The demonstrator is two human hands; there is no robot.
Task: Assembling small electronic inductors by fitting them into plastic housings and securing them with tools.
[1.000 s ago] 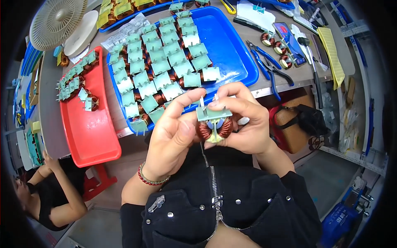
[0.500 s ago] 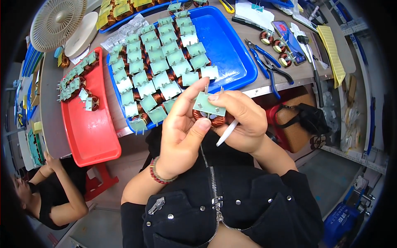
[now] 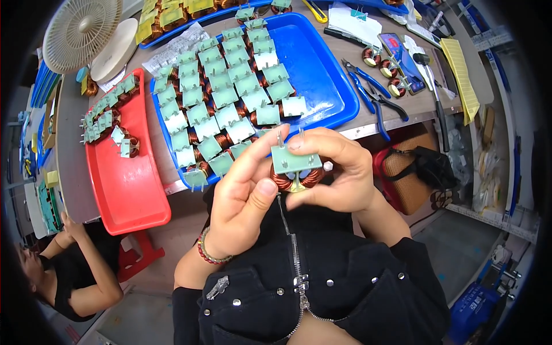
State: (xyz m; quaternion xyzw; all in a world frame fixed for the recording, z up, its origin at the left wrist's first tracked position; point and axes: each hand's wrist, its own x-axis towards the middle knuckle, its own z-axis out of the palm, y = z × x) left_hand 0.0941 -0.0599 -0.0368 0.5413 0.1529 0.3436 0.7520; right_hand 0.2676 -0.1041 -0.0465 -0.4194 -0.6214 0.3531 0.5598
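Note:
A toroidal copper coil with a green pinned base plate (image 3: 295, 160) is held up in front of my chest, plate uppermost and copper windings below. My left hand (image 3: 241, 198) is closed on its left side, thumb by the windings and forefinger along the plate's edge. My right hand (image 3: 339, 172) grips the other side, its thumb on top of the plate. The small end of a white stick (image 3: 328, 166) shows at my right fingers; the rest is hidden. Beyond my hands, a blue tray (image 3: 328, 86) carries rows of similar coils (image 3: 250, 85).
To the left, a red tray (image 3: 129, 201) holds several more coils. Blue-handled pliers (image 3: 374, 103) lie right of the blue tray, near loose coils (image 3: 388, 69) and a hammer (image 3: 432, 86). A fan (image 3: 85, 24) stands far left. Another person's arm (image 3: 95, 267) is at lower left.
The coil has tilted so its windings and yellow middle piece show more toward me. My right hand's fingers have shifted around it, and the white stick has swung to show only its end.

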